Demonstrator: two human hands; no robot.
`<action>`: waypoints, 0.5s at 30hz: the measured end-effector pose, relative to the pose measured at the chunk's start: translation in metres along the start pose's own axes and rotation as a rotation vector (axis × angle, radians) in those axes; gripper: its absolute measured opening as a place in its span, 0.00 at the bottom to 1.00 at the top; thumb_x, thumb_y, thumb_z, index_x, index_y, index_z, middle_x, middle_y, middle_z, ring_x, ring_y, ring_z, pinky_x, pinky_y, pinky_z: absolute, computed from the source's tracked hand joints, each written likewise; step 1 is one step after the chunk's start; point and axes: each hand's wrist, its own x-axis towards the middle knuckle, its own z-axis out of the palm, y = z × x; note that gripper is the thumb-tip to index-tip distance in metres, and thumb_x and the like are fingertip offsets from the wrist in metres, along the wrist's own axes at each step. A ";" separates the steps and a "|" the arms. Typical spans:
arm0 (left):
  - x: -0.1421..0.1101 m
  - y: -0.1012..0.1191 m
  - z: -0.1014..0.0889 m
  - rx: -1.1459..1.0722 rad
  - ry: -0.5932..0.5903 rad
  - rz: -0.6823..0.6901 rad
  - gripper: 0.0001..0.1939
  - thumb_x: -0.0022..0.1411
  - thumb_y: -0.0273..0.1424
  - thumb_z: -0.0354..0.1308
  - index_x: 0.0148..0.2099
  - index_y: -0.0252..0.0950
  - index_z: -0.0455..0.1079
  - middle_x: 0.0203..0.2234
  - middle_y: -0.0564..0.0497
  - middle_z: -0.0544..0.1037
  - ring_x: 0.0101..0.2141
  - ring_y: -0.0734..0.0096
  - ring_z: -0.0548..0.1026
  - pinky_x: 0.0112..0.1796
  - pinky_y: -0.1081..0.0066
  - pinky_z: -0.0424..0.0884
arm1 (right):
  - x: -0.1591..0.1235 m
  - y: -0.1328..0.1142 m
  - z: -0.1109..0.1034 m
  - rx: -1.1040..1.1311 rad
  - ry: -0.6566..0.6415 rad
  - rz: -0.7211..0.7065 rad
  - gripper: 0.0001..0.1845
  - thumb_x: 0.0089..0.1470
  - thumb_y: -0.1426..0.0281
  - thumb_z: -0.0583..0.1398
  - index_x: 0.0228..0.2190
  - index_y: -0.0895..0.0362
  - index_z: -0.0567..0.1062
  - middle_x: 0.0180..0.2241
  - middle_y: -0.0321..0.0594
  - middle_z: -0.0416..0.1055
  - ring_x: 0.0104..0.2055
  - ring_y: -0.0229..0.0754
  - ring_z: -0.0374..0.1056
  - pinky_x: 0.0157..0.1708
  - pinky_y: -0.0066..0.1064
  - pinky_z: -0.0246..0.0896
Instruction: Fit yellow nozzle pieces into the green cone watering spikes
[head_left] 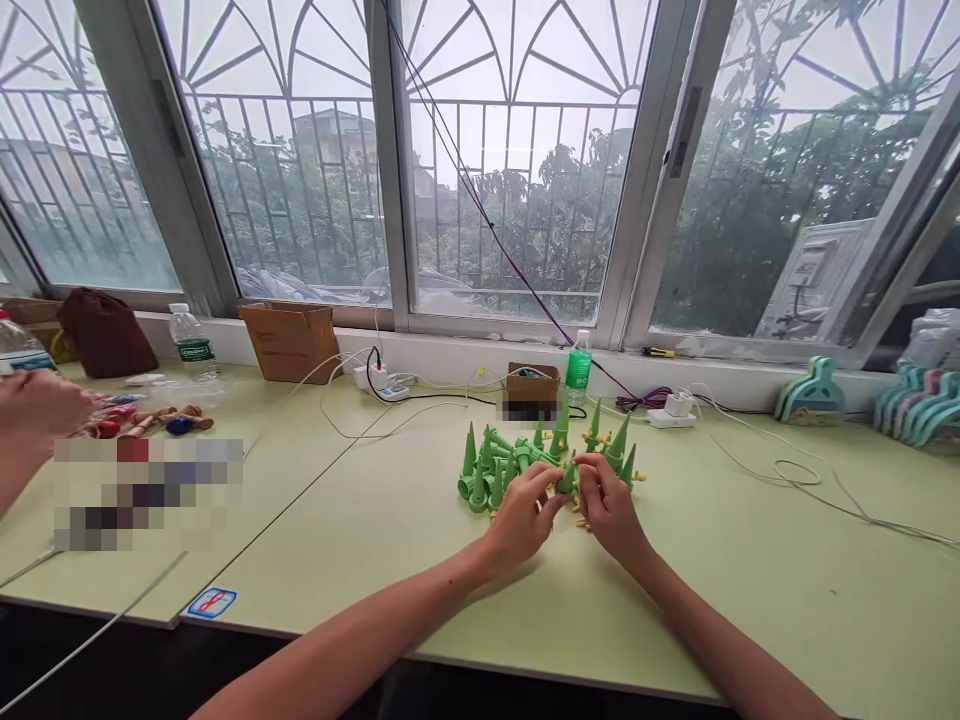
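Nearest the viewpoint, my two bare forearms [360, 630] reach forward over a pale green surface [360, 540]. Far left, another person's hand [45, 400], blurred, hovers beside a scatter of red, blue and wood-coloured pieces [142, 425]; behind these stand a dark brown bag [109, 330] and a clear bottle [193, 340]. Next come a cardboard box [289, 343], near the window, and a white power block [371, 377] with cables plugged in. Right of centre, a cluster of green cones [496, 488], some upright and some lying, spreads just beyond and around my hands. My left grip [521, 512] is closed, thumb and fingertips pinching one green cone [568, 480] from the left, tip upward. Behind the cluster stand a small open box [517, 383] and a green-labelled bottle [578, 370]. My right grip [611, 508] has its fingers curled and its fingertips at the right side of the same cone; whether they pinch it or a smaller part I cannot tell. Small yellow pieces [582, 521] lie beneath, between my hands. Farther right, a white adapter [679, 403], a loosely looped cable [802, 478] and two stacks of turquoise items [814, 395] complete the row.
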 end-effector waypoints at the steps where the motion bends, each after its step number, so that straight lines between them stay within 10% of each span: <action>1: 0.000 -0.001 0.000 -0.003 -0.008 0.012 0.11 0.66 0.31 0.51 0.48 0.39 0.70 0.42 0.47 0.71 0.24 0.79 0.69 0.22 0.77 0.70 | 0.000 0.000 0.000 -0.006 -0.006 0.002 0.13 0.65 0.61 0.48 0.41 0.55 0.66 0.18 0.28 0.56 0.16 0.34 0.52 0.16 0.25 0.50; 15: 0.000 0.002 0.004 -0.006 0.099 0.000 0.13 0.63 0.27 0.51 0.51 0.39 0.63 0.46 0.46 0.65 0.32 0.76 0.74 0.22 0.80 0.70 | -0.002 0.000 0.003 0.058 0.019 0.024 0.14 0.65 0.59 0.49 0.43 0.55 0.65 0.19 0.27 0.54 0.17 0.33 0.51 0.16 0.24 0.50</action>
